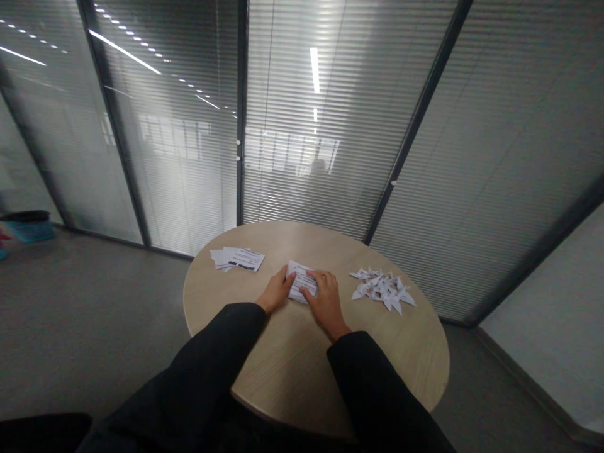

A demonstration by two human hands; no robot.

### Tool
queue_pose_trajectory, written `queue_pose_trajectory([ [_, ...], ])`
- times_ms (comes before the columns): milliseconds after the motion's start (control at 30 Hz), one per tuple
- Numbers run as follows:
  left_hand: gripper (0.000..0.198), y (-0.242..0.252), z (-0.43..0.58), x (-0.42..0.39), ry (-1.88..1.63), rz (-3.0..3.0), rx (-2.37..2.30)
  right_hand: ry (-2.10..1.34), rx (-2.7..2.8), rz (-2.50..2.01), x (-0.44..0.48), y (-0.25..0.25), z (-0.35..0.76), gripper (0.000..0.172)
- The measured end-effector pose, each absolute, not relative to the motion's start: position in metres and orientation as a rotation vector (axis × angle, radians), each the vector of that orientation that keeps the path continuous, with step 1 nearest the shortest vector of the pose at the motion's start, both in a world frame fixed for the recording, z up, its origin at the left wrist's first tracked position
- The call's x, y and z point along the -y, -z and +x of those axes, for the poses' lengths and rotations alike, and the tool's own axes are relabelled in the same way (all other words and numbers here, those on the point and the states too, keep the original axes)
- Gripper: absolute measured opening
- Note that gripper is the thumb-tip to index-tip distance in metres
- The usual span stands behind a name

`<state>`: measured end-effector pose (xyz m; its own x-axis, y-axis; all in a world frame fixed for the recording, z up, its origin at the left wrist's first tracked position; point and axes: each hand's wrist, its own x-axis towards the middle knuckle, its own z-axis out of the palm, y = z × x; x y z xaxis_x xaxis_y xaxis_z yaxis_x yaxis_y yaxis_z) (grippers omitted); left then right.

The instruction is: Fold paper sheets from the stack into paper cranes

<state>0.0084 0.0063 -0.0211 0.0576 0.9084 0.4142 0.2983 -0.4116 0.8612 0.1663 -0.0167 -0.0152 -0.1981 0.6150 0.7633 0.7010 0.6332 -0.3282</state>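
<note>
Both my hands rest on a small folded sheet of printed paper (pixel 301 281) near the middle of a round light-wood table (pixel 226 296). My left hand (pixel 276 290) grips the sheet's left edge, and my right hand (pixel 327 296) presses down across its right side, hiding part of it. A loose stack of printed paper sheets (pixel 238 258) lies to the left at the far side. To the right of my right hand sits a heap of several small white folded paper cranes (pixel 382 289).
Behind the table stands a glass partition with internal blinds (pixel 302 157), with a blurred dark shape (pixel 318 167) beyond it. Grey floor (pixel 94 314) surrounds the table. A blue bin with a dark lid (pixel 28 229) stands at the far left. My black sleeves enter from below.
</note>
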Motion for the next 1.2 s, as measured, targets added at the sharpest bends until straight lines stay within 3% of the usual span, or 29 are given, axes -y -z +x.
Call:
queue_pose_trajectory([
  [133,0.031,0.019,0.008,-0.001,-1.242,1.897,-1.238,0.149,1.825,-1.113,0.012,0.017,0.169,0.048],
  [533,0.026,0.013,0.009,0.004,-1.164,1.956,-1.271,0.039,1.813,-1.05,0.011,0.019,0.172,0.019],
  [900,0.025,0.014,0.009,0.003,-1.165,1.985,-1.29,-0.08,1.825,-1.016,0.015,0.015,0.169,0.017],
  [1200,0.027,0.012,0.007,0.005,-1.121,2.072,-1.274,-0.683,1.567,-1.026,0.01,0.018,0.169,0.028],
])
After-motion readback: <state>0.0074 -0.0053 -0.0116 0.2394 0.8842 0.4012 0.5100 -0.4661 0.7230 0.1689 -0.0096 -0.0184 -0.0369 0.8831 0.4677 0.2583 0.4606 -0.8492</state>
